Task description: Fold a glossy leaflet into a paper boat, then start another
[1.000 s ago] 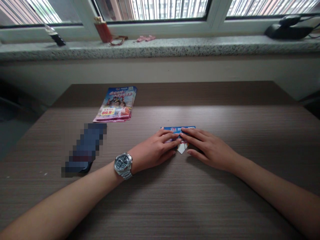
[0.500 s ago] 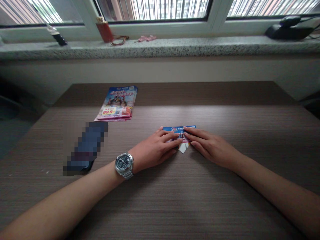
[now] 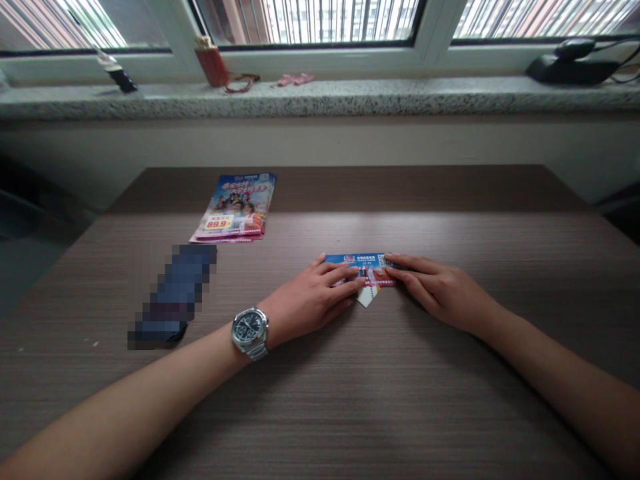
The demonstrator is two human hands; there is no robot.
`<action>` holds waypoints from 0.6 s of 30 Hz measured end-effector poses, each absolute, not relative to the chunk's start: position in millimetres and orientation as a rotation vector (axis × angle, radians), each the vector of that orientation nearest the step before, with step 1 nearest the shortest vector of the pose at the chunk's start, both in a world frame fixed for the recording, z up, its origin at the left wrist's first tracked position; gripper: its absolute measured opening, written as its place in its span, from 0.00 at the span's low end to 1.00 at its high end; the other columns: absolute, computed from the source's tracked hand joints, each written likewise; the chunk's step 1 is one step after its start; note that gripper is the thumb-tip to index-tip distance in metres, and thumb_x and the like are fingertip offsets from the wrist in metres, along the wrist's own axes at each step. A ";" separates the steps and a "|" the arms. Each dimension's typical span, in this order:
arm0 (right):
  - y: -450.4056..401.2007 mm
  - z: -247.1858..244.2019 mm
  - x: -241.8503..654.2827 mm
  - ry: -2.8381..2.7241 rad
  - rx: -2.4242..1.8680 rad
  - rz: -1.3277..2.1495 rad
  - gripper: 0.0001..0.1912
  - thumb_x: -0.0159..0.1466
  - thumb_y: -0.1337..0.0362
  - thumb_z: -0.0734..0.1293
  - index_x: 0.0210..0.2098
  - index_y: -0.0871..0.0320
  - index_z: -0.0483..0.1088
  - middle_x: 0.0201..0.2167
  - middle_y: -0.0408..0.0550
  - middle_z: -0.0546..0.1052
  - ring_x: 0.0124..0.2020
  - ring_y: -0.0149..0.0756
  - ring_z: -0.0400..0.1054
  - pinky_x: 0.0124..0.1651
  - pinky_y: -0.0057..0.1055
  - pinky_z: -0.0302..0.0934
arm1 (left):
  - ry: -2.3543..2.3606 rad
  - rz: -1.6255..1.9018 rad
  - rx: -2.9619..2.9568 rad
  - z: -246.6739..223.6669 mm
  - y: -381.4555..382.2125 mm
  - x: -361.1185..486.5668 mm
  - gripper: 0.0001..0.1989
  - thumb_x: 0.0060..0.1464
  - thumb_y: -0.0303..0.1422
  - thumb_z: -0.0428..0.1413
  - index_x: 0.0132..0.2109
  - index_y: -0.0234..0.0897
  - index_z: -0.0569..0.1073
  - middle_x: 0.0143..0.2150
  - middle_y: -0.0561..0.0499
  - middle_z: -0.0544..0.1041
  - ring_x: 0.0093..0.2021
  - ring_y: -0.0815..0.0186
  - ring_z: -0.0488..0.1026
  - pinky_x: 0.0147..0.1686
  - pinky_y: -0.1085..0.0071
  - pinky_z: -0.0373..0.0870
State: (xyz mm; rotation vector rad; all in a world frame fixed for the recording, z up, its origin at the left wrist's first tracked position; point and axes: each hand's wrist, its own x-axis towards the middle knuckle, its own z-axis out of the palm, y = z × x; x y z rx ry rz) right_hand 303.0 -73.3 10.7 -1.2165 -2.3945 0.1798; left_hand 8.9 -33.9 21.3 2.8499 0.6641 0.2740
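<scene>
A folded blue and pink leaflet (image 3: 373,267) lies flat on the brown table (image 3: 320,400), with a small white pointed flap showing below its near edge. My left hand (image 3: 320,293), a metal watch on its wrist, rests on the leaflet's left part, fingers spread and lying flat. At the leaflet's right end, my right hand (image 3: 445,290) touches the edge with its stretched fingertips, the thumb side just below. The left part of the leaflet is hidden under my left fingers.
A stack of printed leaflets (image 3: 235,207) lies at the back left. Nearer, left of my left wrist, is a blurred-out phone (image 3: 175,293). On the stone windowsill (image 3: 400,97) stand a red lighter-like object (image 3: 213,65), pink pieces (image 3: 295,80) and a black device (image 3: 573,67).
My right hand has slid to the right along the leaflet to its right end, uncovering more of the printed surface. My left hand has stayed in place.
</scene>
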 end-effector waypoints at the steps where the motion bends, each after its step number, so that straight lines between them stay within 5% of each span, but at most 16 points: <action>1: -73.4 10.4 303.5 -2.392 -1.215 0.187 0.20 0.74 0.66 0.58 0.57 0.55 0.77 0.60 0.53 0.76 0.59 0.45 0.74 0.62 0.44 0.70 | 0.665 0.271 2.852 21.3 -34.0 8.9 0.20 0.72 0.34 0.47 0.67 0.43 0.66 0.67 0.45 0.69 0.62 0.54 0.69 0.68 0.42 0.57; 11: -72.6 11.5 312.8 -2.375 -1.232 0.206 0.20 0.74 0.65 0.57 0.48 0.54 0.81 0.54 0.48 0.81 0.49 0.41 0.79 0.56 0.37 0.75 | 0.693 0.250 2.851 21.5 -35.0 6.1 0.20 0.72 0.36 0.46 0.67 0.46 0.65 0.69 0.47 0.67 0.66 0.56 0.67 0.69 0.46 0.56; 18: -72.5 15.7 311.2 -2.343 -1.210 0.148 0.19 0.74 0.65 0.58 0.49 0.55 0.81 0.54 0.52 0.80 0.52 0.44 0.78 0.57 0.41 0.74 | 0.688 0.304 2.858 21.6 -36.5 5.2 0.22 0.71 0.41 0.50 0.68 0.46 0.65 0.69 0.46 0.68 0.66 0.56 0.68 0.72 0.46 0.48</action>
